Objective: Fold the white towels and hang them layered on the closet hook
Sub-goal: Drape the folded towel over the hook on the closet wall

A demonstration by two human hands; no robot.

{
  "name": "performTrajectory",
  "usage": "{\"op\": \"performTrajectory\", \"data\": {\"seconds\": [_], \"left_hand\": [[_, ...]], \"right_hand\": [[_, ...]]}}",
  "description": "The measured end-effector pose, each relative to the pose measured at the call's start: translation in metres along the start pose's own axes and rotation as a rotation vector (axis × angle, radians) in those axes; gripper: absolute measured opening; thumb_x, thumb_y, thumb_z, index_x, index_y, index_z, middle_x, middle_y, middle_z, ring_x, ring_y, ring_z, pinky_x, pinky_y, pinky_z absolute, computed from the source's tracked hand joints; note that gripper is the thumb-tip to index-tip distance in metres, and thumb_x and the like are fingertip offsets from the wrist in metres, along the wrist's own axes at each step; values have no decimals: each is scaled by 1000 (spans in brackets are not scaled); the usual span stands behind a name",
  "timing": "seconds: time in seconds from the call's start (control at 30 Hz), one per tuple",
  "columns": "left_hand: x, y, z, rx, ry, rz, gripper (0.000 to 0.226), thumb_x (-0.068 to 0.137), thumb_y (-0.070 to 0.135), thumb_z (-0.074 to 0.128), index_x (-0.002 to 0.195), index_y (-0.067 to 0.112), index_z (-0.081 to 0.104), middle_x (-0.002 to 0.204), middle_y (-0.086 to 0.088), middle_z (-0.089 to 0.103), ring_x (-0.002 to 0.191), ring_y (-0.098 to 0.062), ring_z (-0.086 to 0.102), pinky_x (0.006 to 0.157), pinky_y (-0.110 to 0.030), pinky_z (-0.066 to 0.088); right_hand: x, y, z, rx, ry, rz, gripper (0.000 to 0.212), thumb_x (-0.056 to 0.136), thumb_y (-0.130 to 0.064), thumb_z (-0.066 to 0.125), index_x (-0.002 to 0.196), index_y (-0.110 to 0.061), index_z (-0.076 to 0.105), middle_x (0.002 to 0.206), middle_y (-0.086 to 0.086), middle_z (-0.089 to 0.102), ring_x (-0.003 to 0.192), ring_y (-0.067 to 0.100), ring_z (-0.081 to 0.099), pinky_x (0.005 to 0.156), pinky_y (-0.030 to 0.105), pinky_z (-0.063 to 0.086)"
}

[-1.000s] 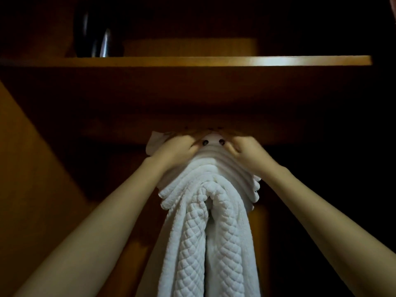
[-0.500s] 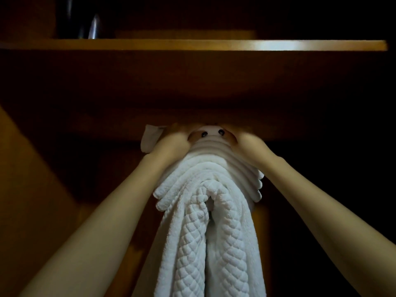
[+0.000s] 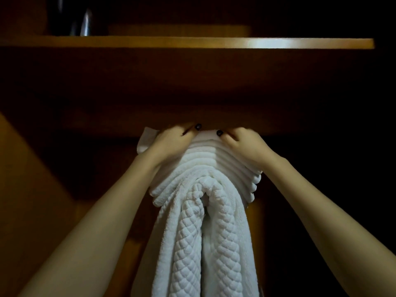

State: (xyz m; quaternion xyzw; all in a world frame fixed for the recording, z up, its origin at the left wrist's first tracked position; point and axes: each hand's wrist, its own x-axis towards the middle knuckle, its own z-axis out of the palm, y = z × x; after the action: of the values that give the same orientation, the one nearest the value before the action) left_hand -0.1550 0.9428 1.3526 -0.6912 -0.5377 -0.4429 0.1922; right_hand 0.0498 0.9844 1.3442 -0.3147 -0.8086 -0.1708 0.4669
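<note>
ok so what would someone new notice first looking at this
The white towels stand out most: a bright bundle hanging down the middle of a dark wooden closet, a ribbed layer draped over a quilted one. The left hand and right hand grip its top from either side; the hook is hidden. Above, the lit edge of a shelf runs across.

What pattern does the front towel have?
The front towel has a white diamond-quilted weave; head view shows it.
</note>
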Motion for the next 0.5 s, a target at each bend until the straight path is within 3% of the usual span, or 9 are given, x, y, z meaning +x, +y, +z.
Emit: {"op": "performTrajectory", "data": {"seconds": [0.1,0.13,0.2,0.33,0.43,0.5], "left_hand": [[-1,-4,3,18,-75,-51,58,97,65,29,141,33,47,141,-11,54,128,-31,50,105,-40,37],[-1,-4,3,42,-97,-73,60,97,66,26,144,33,44,143,-11,51,130,-31,48,108,-41,36],[0,-2,3,134,-124,-55,59,98,64,23,144,33,42,142,-13,53,128,-32,50,105,-42,38],[-8,4,11,282,-61,69,45,102,51,26,135,28,46,128,-15,62,116,-37,58,85,-41,41],[-4,0,7,268,-101,6,53,101,57,20,144,32,39,132,-16,60,119,-36,57,91,-42,42],[-1,-4,1,235,-165,-65,70,93,69,15,147,30,37,138,-17,55,124,-36,53,100,-42,40]], "right_hand": [[5,0,-1,-43,-113,26,46,104,-42,36,106,-5,63,84,13,69,76,28,64,66,38,49],[7,1,0,-57,-151,43,46,104,-42,34,110,-6,62,81,11,68,72,25,63,61,36,48],[10,-1,2,-60,-177,68,41,105,-43,32,103,-13,61,69,5,61,60,18,57,55,32,40],[13,1,0,-53,-176,77,47,105,-45,30,125,-14,59,114,12,67,96,24,62,74,32,43],[15,0,2,-23,-198,104,51,105,-47,30,131,-13,57,123,11,65,108,26,61,78,31,43],[16,0,5,-20,-231,130,52,104,-47,32,129,-9,58,114,10,66,108,27,61,75,28,43]]}}
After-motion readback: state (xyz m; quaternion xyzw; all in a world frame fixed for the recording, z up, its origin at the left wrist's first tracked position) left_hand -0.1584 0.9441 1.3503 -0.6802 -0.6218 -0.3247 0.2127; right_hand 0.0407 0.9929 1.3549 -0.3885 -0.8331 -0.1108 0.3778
